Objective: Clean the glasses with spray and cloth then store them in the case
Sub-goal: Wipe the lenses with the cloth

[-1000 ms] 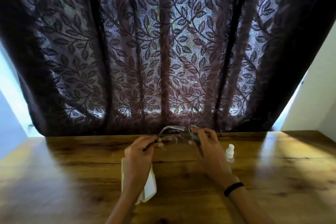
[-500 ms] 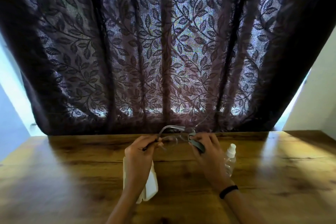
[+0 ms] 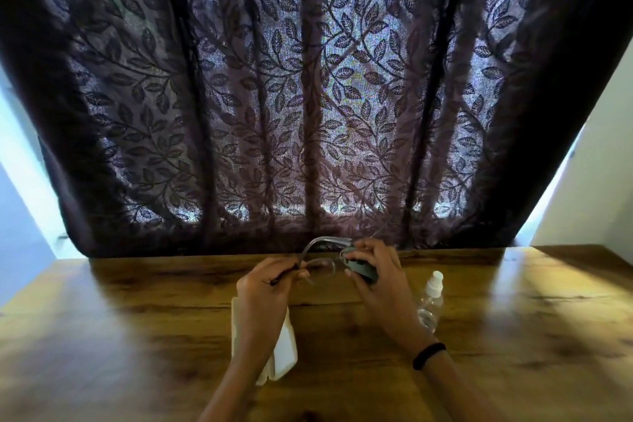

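Glasses (image 3: 323, 260) with a clear frame are held up between both hands, above the far middle of the tabletop (image 3: 137, 336) and just in front of the curtain (image 3: 308, 96). The left hand (image 3: 265, 288) has its fingers (image 3: 301, 273) pinched narrow on the frame's left side, where a dark temple tip pokes out past the knuckles. The right hand (image 3: 380, 279) holds a grey cloth (image 3: 359, 267) folded over the right lens, with its fingers curled around cloth and lens together. One temple arcs up and across between the two hands.

A white case (image 3: 281, 349) lies flat on the tabletop under the left wrist, partly hidden by the forearm. A small clear spray (image 3: 431, 301) with a white cap sits on the tabletop just right of the right hand, leaning slightly and not touching it. A black band (image 3: 429, 355) circles the right wrist.

The curtain is dark with a leaf pattern, and pale walls show at both sides.
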Demonstrator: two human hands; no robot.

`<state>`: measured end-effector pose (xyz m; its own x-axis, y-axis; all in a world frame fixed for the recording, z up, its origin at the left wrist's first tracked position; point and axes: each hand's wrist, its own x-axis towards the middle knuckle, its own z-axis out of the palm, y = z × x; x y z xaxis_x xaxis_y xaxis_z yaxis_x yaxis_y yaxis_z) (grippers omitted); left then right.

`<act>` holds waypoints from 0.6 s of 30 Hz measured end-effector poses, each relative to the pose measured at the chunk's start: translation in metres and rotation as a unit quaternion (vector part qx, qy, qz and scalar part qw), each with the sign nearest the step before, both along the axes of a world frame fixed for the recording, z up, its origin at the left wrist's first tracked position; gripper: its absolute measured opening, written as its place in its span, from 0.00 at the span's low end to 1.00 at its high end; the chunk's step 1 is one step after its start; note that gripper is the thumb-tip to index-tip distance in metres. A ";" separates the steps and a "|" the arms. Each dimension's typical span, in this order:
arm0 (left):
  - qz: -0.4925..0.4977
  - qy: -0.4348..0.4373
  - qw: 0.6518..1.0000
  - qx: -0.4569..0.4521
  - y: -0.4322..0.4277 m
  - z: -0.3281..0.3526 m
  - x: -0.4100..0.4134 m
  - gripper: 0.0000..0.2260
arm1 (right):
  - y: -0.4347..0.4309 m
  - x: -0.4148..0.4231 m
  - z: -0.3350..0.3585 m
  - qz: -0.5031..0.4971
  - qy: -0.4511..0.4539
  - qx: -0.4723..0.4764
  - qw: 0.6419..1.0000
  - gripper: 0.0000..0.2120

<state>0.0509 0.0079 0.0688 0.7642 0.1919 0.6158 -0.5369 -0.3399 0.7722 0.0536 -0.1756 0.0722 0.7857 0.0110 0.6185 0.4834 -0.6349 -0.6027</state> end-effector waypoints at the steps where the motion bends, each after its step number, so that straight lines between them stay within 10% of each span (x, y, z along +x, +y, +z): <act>1: -0.002 0.002 1.000 0.002 0.000 -0.001 0.000 0.25 | -0.001 0.001 -0.001 -0.005 -0.002 -0.010 1.000 0.17; 18: -0.017 0.002 1.000 -0.009 -0.001 0.001 -0.001 0.27 | -0.017 -0.001 -0.011 -0.060 -0.001 -0.082 0.995 0.25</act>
